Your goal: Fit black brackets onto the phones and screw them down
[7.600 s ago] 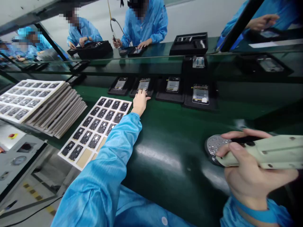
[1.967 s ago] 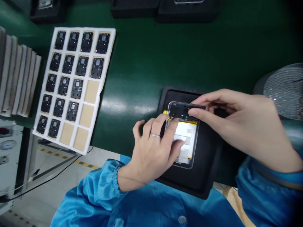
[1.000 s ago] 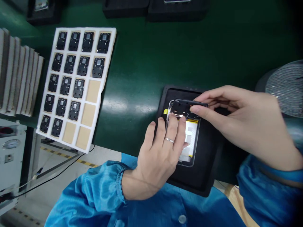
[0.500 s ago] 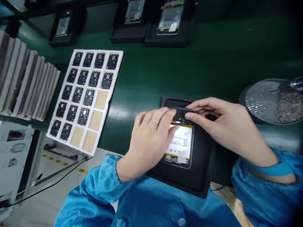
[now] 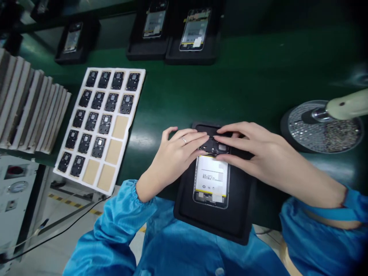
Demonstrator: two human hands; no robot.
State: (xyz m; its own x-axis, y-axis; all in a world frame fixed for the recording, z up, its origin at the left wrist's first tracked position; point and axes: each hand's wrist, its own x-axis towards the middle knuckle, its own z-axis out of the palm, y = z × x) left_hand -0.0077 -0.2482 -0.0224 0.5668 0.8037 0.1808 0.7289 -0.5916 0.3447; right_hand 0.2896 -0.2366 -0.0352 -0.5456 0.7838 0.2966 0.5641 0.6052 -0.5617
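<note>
An opened phone, its white battery showing, lies in a black tray. Across its far end sits a black cover piece with a small square window, like those in the white tray. My left hand has its fingertips on the cover's left part, thumb at its near edge. From the other side, my right hand grips the cover's right part between thumb and fingers. Whether the piece is fully seated cannot be seen under the fingers.
To the left lies a white compartment tray with several black cover pieces. Stacked boards stand beyond it. More opened phones in black trays line the back. At right, a tool with a pale handle reaches over a round dish of tiny parts.
The cover piece has come down from a tilt to lie flatter over the phone's far end. My right fingers have spread over it. The pale-handled tool has come into view at right.
</note>
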